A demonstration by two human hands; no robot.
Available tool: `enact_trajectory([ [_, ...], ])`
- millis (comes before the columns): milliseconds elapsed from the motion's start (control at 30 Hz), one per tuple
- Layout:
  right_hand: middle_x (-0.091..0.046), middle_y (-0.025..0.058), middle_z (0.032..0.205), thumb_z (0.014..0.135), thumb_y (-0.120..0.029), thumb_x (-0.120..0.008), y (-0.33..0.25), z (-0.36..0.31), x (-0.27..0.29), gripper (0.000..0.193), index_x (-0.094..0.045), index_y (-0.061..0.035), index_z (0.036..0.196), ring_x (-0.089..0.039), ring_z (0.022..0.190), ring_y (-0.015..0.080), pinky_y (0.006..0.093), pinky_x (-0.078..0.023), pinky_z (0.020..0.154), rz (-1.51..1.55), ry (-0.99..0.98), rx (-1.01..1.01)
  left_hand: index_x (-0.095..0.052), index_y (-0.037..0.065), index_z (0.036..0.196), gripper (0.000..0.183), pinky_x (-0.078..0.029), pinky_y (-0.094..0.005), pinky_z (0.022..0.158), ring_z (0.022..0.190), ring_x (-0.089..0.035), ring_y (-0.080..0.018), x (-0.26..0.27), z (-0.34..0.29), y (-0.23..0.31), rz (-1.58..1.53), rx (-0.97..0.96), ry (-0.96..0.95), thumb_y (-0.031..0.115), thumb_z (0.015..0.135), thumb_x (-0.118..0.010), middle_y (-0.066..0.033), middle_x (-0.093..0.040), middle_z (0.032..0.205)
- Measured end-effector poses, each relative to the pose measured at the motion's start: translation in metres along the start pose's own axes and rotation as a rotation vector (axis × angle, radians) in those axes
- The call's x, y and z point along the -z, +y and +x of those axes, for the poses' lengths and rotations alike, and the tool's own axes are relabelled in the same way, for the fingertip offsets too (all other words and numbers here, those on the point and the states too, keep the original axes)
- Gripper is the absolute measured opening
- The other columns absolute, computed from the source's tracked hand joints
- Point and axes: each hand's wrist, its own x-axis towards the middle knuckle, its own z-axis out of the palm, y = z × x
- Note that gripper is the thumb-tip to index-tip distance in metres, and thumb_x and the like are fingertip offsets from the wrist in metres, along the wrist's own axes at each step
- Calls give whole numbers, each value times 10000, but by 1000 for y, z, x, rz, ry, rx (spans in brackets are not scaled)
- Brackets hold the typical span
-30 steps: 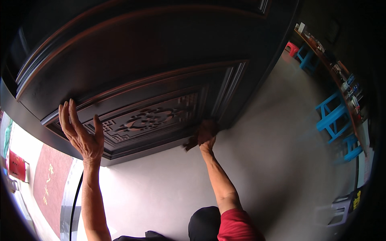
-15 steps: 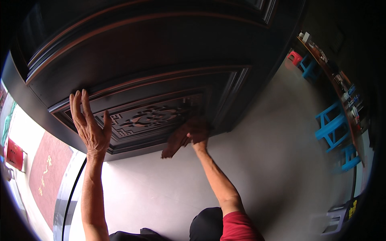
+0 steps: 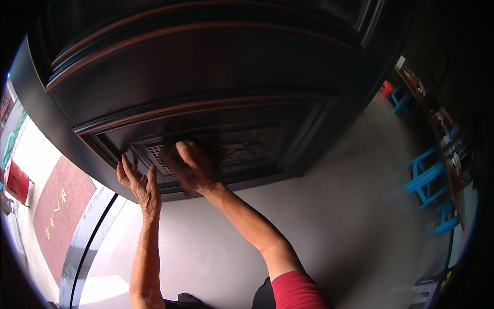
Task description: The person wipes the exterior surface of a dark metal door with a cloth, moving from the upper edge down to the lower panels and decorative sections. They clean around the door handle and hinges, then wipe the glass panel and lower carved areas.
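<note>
A dark door (image 3: 206, 67) with reddish moulding lines and a carved lower panel (image 3: 247, 146) stands in front of me. My right hand (image 3: 198, 167) is closed on a dark brown cloth (image 3: 176, 167), pressed against the left part of the carving. Hand and cloth are blurred and hide some of the pattern. Just left of it, my left hand (image 3: 141, 188) has its fingers spread beside the panel's lower left corner. Whether its fingertips touch the door, I cannot tell.
Pale grey floor (image 3: 221, 242) lies below the door. On the right are blue stools (image 3: 426, 177), a red stool (image 3: 387, 88) and a long table (image 3: 437, 121) crowded with small items. Outside on the left are a reddish mat (image 3: 64, 211) and a red box-like object (image 3: 19, 183).
My right hand has swept the cloth leftward across the carving. My left hand has slid down and to the right from the panel's upper moulding. The view has shifted slightly.
</note>
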Motion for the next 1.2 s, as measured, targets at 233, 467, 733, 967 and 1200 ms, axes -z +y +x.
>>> enact_trajectory([
  [233,-578,105,811,882,-323,-528,-60,8,88,340,-549,2,980,-572,727,210,322,-496,656,-361,-56,-14,-234,267,1446,816,-400,-547,969,1283,-309,-389,4,0,-15,203,-109,10,393,779,-687,-131,-50,1455],
  [467,-614,134,895,832,-230,-565,-89,9,147,258,-580,-16,976,-593,803,272,376,-484,752,-1178,77,-21,-415,135,1315,562,-477,-444,821,1123,-453,-270,-3,-7,4,229,-303,47,237,819,-656,-137,-363,1292],
  [733,-649,111,969,729,-177,-652,-81,-46,148,306,-632,-76,1017,-607,843,305,390,-466,816,-1109,-700,-667,-627,30,944,131,-489,-290,656,823,-607,-177,-18,-35,45,-43,-119,-753,129,858,-615,-84,-591,914],
  [967,-585,10,823,825,-48,-633,-141,-36,138,316,-515,-35,1118,-492,681,24,158,-363,476,63,-309,-703,-636,35,916,342,-494,-286,613,712,-578,-135,-9,-38,84,-271,392,-1229,365,829,-656,-55,-599,734],
  [1200,-616,84,1042,843,0,-573,-155,-44,65,438,-443,-25,1261,-603,853,125,253,-504,729,-375,-464,-244,-498,107,1205,529,-500,-552,778,1029,-548,-316,-24,-67,109,-1226,1174,-1050,525,894,-405,-112,-544,1151],
])
